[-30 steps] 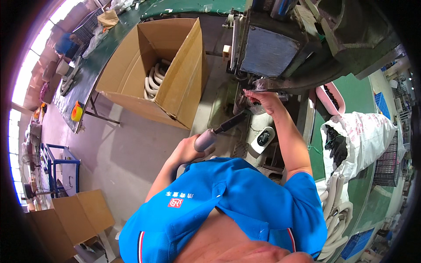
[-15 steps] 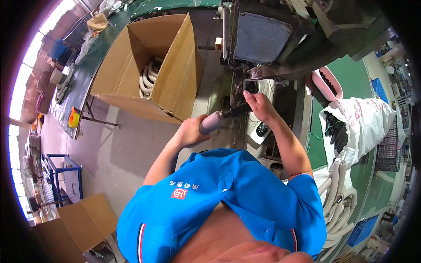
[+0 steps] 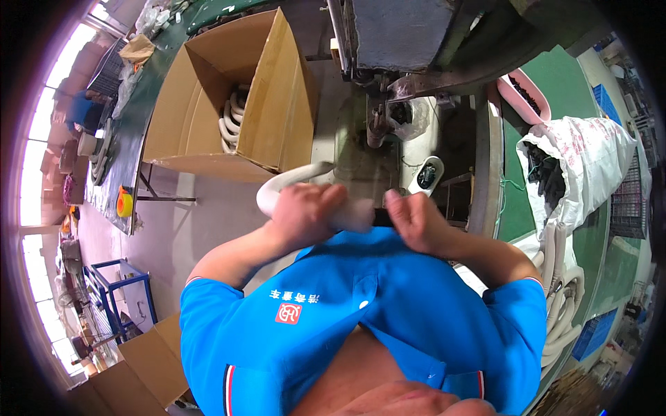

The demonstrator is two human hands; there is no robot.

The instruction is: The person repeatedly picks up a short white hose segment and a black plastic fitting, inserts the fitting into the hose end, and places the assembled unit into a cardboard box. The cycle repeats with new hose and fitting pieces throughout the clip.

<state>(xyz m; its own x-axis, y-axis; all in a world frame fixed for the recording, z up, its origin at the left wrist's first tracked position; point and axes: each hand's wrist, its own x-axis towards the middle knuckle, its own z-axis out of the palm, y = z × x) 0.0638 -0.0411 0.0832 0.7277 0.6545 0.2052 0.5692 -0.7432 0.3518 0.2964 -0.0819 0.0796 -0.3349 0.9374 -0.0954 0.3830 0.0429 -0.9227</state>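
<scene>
In front of my chest, my left hand [image 3: 309,213] is wrapped round a pale grey curved tube [image 3: 272,193]. Its bent end sticks out on the far side of that hand, and its other end points to the right, smeared by motion. My right hand [image 3: 424,225] is closed beside that end, thumb up, on a short black sleeve-like piece [image 3: 381,217]. Most of the black piece is hidden by the fingers, and whether it sits on the tube is too blurred to tell.
Ahead stands a dark metal machine [image 3: 399,35]. An open cardboard box [image 3: 295,118] at the left holds several curved tubes [image 3: 229,125]. On the right green bench lie a white sack [image 3: 596,166] of black parts, a pink tray [image 3: 505,87] and more tubes [image 3: 563,298]. A blue cart [image 3: 118,301] is at left.
Both hands have drawn back from the machine toward my chest, bringing the tube and black piece along. The tube's curved end now shows beyond my left hand.
</scene>
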